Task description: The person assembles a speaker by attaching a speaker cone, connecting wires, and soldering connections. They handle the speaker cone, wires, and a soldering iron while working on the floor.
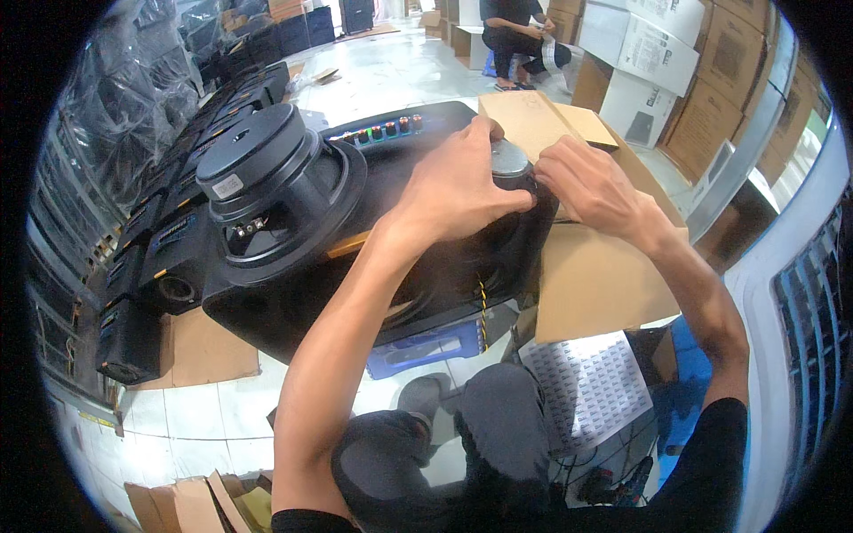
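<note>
A black speaker cabinet (267,306) lies before me. On its left part a large woofer (283,182) rests with its round magnet facing up. Behind runs a strip of coloured knobs or terminals (389,131). At the cabinet's right end sits a small round driver with a silver top (510,161). My left hand (453,182) is curved about that driver, thumb on the near side and fingers on the far side. Against its right edge, my right hand (586,182) is closed in a pinch; what its fingertips hold is hidden. A yellow-and-black twisted wire (482,311) hangs down the cabinet's near side.
Open cardboard flaps (609,280) lie right of the cabinet. Something blue (426,348) stands beneath it. A printed white sheet (588,391) is by my knee. Several black speaker boxes (178,235) line the left. Stacked cartons (724,80) and a crouching person (520,40) are farther back.
</note>
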The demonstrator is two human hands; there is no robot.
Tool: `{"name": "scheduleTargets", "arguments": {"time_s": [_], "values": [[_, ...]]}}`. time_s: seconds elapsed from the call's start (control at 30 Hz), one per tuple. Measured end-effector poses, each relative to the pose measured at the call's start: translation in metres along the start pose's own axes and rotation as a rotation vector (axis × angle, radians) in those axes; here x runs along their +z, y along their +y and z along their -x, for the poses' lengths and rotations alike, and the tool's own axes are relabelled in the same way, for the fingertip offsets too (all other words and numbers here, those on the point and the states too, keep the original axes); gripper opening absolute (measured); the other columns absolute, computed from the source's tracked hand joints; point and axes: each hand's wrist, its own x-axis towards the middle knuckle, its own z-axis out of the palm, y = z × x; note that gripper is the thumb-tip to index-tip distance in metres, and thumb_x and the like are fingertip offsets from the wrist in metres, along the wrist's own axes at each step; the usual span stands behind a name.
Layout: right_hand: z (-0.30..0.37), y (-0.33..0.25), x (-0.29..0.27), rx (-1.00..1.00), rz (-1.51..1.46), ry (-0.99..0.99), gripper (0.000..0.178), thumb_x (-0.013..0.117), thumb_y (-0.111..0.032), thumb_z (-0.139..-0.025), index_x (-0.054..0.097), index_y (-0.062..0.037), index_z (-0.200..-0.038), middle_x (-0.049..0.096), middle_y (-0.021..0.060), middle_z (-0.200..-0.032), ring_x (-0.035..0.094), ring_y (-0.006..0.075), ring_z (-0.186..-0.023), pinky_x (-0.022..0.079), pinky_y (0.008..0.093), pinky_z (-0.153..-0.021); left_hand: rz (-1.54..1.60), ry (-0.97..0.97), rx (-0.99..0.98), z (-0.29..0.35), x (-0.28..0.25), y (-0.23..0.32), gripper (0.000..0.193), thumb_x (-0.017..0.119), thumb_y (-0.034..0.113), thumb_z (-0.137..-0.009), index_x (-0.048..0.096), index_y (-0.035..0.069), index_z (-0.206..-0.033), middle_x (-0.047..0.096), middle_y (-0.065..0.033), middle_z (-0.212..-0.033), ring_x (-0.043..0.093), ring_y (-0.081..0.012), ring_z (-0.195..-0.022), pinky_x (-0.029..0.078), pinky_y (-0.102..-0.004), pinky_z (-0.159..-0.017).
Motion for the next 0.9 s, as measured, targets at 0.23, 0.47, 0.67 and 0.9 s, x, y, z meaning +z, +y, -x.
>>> {"name": "scheduleTargets", "arguments": {"time_s": [0.23,0.47,0.67,0.9], "values": [[-0.007,0.016,-0.011,-0.275,0.085,-0.05,0.032,0.067,-0.01,-0.075,0.065,0.0038,-0.104,0.063,0.012,-0.107,0.065,0.0261,-0.103,0.057,0.035,-0.086,0.004,-0.042,0.003,-0.002,-0.003,-0.002,0.078,0.085,0.034,-0.074,0.05,-0.009,-0.13,0.064,-0.0305,-0.124,0.063,-0.0393,-0.118,0.049,-0.0412,-0.104],[-0.017,0.032,-0.012,-0.354,0.016,0.006,0.031,0.071,-0.01,-0.075,0.066,0.0015,-0.103,0.065,0.0112,-0.107,0.067,0.0262,-0.098,0.058,0.0364,-0.083,0.059,-0.079,0.063,-0.004,-0.006,-0.009,0.083,0.085,0.033,-0.074,0.048,-0.012,-0.134,0.063,-0.0343,-0.125,0.062,-0.0445,-0.119,0.05,-0.044,-0.103],[-0.017,0.025,-0.003,0.013,-0.251,0.061,0.019,0.077,-0.008,-0.083,0.069,-0.0009,-0.099,0.068,0.0089,-0.099,0.068,0.0274,-0.09,0.056,0.0388,-0.075,0.079,-0.082,0.04,-0.003,-0.005,-0.01,0.082,0.085,0.034,-0.074,0.049,-0.01,-0.133,0.063,-0.0322,-0.124,0.063,-0.0417,-0.119,0.049,-0.0419,-0.104],[-0.012,0.025,-0.014,0.449,-0.55,-0.02,0.011,0.075,-0.004,-0.088,0.074,0.001,-0.097,0.074,0.0087,-0.098,0.069,0.0224,-0.085,0.055,0.0337,-0.075,0.07,-0.059,0.036,-0.002,-0.004,-0.011,0.075,0.085,0.033,-0.076,0.05,-0.006,-0.13,0.066,-0.0274,-0.12,0.066,-0.0365,-0.115,0.05,-0.0405,-0.103]]}}
